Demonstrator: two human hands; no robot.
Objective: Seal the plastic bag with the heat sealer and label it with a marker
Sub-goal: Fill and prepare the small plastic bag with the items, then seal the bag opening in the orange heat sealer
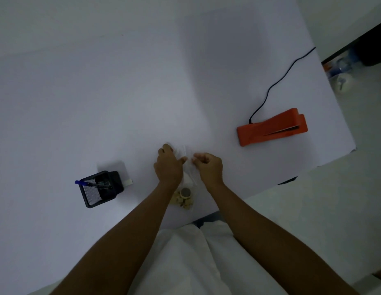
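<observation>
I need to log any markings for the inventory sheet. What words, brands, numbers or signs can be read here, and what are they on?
No text can be read.
Orange heat sealer: no visible marking.
Plastic bag: clear, no label visible.
Pen in the mesh holder: any print is too small to read.

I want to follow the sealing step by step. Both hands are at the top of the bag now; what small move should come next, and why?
Probably carry the bag right to the sealer. Both hands, left and right, pinch its open top, its contents lie at the near end, and the sealer's arm is raised, nothing under it.
</observation>
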